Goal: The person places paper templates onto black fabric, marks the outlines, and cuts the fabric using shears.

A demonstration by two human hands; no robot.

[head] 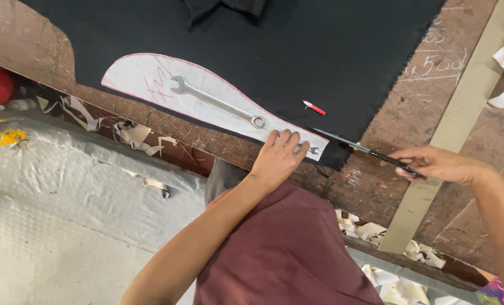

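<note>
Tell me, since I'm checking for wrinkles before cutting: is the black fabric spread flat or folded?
Spread flat: the black fabric lies smooth across the table, a white paper pattern resting on it.

A worn brown wooden table (399, 113) carries black fabric (297, 51) spread toward twelve o'clock, with a long pale wooden strip (455, 124) lying at three o'clock, just beside the cloth's edge.

1. There are no boxes, bags or packs here.
2. There are no stuck-on labels, no signs and no screens.
3. The only writing is chalk marks (441, 63) on the brown wooden table (399, 113), far on the right. They are pale and thin. They sit just right of the black cloth (297, 51).
</note>
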